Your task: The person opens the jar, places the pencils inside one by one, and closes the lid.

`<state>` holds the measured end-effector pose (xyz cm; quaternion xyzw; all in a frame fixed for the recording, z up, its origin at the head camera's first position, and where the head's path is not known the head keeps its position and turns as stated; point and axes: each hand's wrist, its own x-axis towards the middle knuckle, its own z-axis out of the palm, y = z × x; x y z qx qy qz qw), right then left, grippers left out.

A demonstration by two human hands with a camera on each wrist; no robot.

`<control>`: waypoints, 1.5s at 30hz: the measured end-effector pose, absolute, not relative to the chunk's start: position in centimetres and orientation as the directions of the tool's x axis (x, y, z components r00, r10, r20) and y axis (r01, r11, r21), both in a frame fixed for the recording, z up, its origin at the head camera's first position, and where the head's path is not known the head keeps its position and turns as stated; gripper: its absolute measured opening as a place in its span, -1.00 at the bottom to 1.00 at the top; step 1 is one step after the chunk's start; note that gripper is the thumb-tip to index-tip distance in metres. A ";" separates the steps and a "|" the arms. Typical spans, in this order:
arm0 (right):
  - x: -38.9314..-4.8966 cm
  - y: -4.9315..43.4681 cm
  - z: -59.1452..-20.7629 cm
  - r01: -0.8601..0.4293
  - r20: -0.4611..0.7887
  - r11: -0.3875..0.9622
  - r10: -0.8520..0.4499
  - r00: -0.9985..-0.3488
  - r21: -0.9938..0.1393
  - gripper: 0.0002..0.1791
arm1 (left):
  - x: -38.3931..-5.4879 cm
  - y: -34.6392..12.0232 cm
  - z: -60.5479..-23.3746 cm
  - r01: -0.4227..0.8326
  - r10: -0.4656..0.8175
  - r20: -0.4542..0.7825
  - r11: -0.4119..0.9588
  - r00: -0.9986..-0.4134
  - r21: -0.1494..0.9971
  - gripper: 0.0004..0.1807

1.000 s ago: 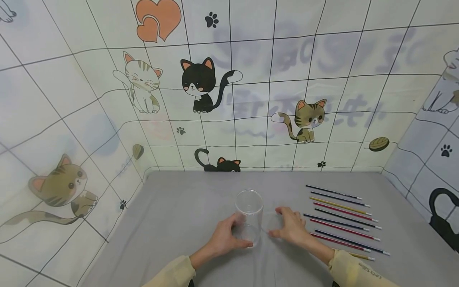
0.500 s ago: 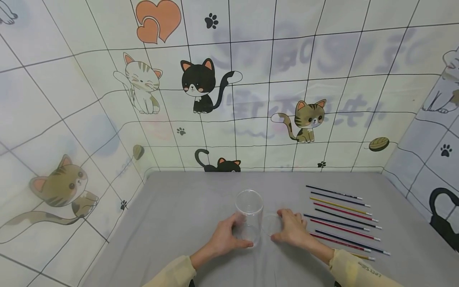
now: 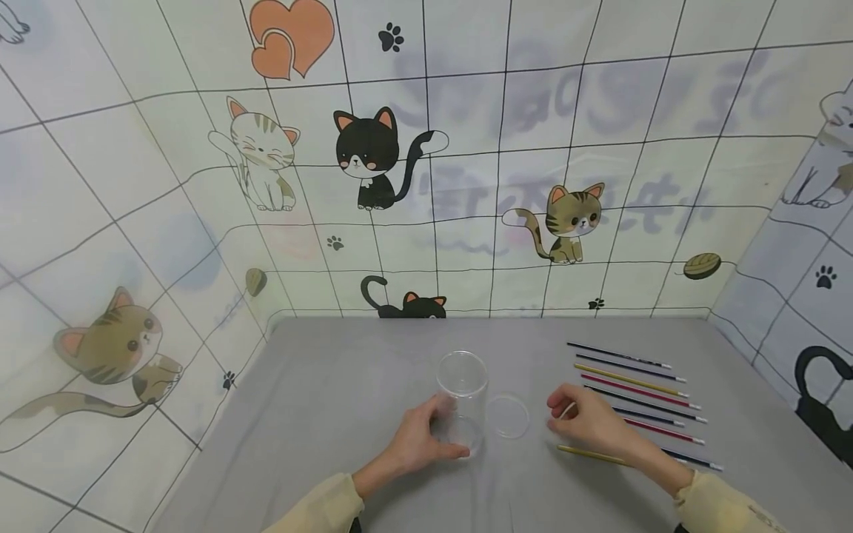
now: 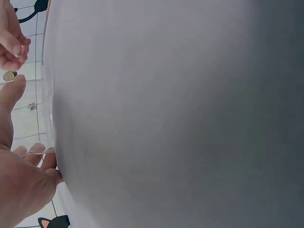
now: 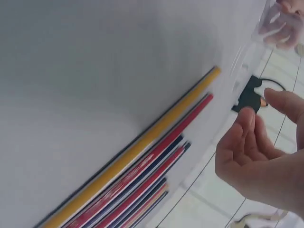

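Note:
A clear cylindrical jar point(image 3: 463, 403) stands upright and uncapped on the grey table. My left hand point(image 3: 420, 435) grips its lower part, thumb in front and fingers round the left side; in the left wrist view the fingers point(image 4: 35, 154) show beside the clear wall. To the right of the jar a clear round lid point(image 3: 509, 416) lies flat. Farther right, my right hand point(image 3: 596, 426) is over the left ends of several pencils, its fingers loosely bent. The right wrist view shows thumb and fingers point(image 5: 232, 147) apart, holding nothing. Nearest that hand is a yellow pencil point(image 3: 593, 455), partly hidden by it.
Several dark, red and yellow pencils lie roughly side by side at the right, such as a red pencil point(image 3: 640, 386) and a far dark pencil point(image 3: 620, 355). The grey table point(image 3: 346, 370) ends against a cloth wall point(image 3: 466, 259) printed with cats.
My right hand has let go of the clear lid, leaving it flat beside the jar, and has moved right to above the pencils. My left hand has stayed on the jar.

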<state>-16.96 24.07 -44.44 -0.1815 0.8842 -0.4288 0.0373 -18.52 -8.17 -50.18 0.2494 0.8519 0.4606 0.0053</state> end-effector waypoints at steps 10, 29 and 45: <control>-16.1 27.3 -44.8 -0.313 0.084 0.584 -0.385 -0.919 -0.749 -0.76 | -18.6 -8.2 -50.3 0.450 0.418 0.267 0.435 -0.868 0.780 -0.30; -15.4 28.6 -45.8 -0.258 0.021 0.616 -0.365 -0.931 -0.744 -0.72 | -18.4 -8.2 -49.9 0.440 0.411 0.259 0.444 -0.874 0.780 -0.28; -15.2 28.5 -46.4 -0.224 -0.013 0.657 -0.335 -0.942 -0.720 -0.74 | -18.5 -8.1 -50.3 0.434 0.418 0.247 0.443 -0.874 0.785 -0.24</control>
